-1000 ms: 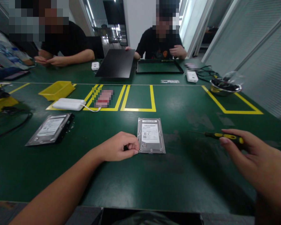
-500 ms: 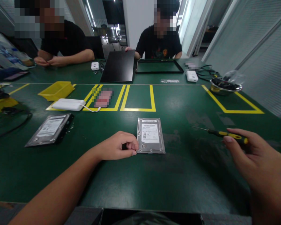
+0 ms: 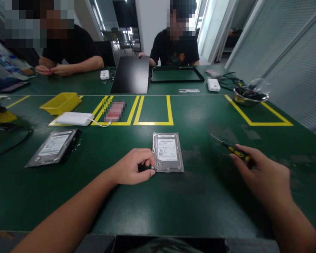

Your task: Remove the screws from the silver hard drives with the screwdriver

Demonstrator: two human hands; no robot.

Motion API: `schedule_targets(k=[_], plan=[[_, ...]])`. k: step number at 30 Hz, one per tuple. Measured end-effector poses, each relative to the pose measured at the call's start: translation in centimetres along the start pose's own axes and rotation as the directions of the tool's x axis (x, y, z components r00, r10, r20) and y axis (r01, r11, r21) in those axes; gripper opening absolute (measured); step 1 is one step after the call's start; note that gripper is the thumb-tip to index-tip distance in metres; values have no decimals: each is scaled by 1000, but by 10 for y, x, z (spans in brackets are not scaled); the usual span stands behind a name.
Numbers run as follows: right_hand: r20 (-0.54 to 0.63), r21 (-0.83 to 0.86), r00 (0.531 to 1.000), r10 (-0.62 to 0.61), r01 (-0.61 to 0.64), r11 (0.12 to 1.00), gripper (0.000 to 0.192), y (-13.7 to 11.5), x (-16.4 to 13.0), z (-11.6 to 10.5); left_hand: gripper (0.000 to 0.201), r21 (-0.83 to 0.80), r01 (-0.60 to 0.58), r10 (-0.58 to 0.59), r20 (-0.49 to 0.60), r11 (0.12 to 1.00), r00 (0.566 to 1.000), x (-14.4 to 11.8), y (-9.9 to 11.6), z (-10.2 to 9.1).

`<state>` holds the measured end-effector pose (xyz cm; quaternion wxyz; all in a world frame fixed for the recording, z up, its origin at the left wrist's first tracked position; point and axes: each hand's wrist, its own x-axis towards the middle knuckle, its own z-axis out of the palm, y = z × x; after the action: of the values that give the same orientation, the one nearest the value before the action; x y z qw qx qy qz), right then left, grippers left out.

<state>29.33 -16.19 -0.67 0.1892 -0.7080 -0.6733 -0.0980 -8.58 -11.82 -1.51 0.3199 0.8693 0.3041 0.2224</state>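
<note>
A silver hard drive (image 3: 168,153) with a white label lies flat in front of me on the green table. My left hand (image 3: 135,165) has its fingers curled and thumb tip against the drive's lower left corner, steadying it. To the right, my right hand (image 3: 263,168) is closed around the black and yellow handle of a screwdriver (image 3: 234,150). The screwdriver's thin shaft points up and left, apart from the drive. A second hard drive (image 3: 52,148) rests at the left, with several tiny pieces (image 3: 79,142) beside it.
Beyond the drives are a yellow bin (image 3: 60,103), a white power bank (image 3: 75,118) cabled to a blurred phone-like item, and a metal bowl (image 3: 250,98) of dark items. Across the table sit two people; one holds a black panel (image 3: 130,75) beside a black frame (image 3: 177,80).
My right hand has moved left with the screwdriver, bringing it closer to the drive, and its shaft now tilts more steeply. My left hand stays at the drive's corner.
</note>
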Motion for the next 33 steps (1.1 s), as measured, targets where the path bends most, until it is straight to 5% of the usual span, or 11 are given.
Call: schedule_targets(k=[5, 12, 17, 33], plan=[[-87, -67, 985, -151, 145, 987, 39, -1, -6, 18, 14, 168, -107, 117, -49, 980, 992, 2, 7, 7], [29, -140, 969, -244, 245, 959, 44, -5, -4, 29, 16, 310, -161, 186, -51, 937, 981, 3, 15, 17], [47, -233, 957, -287, 290, 928, 45, -9, 3, 34, 35, 389, -196, 232, -47, 900, 972, 5, 20, 25], [134, -379, 959, -249, 282, 882, 33, -8, 24, 39, 20, 531, -107, 138, -18, 840, 990, 19, 39, 34]])
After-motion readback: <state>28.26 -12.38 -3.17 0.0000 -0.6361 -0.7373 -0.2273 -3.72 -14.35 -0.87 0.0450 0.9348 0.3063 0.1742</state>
